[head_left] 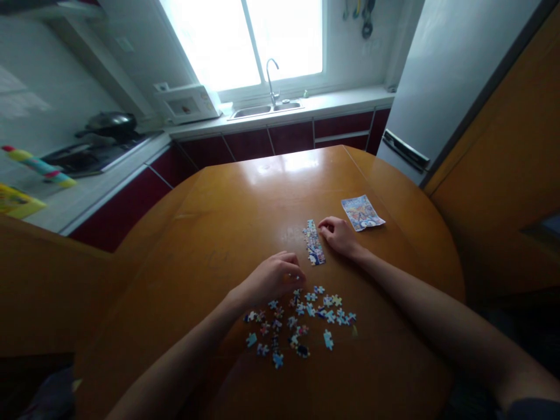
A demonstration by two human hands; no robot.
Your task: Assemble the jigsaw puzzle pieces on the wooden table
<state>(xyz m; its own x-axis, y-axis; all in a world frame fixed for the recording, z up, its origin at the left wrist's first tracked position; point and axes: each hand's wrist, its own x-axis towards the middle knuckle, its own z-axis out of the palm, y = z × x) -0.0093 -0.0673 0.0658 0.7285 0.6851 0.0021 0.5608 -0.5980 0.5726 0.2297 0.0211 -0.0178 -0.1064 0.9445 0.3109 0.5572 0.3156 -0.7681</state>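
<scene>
Left hand (276, 276) curled above loose puzzle pieces (310, 310), right hand (339, 235) curled just beside assembled puzzle strip (314, 245) on wooden surface (210, 233); can't tell if either grips anything.

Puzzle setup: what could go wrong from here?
1. The right hand is close beside the joined strip; a nudge might shift it or pull pieces apart.
2. The left hand is at the edge of the loose pieces; a careless sweep could scatter some.
</scene>
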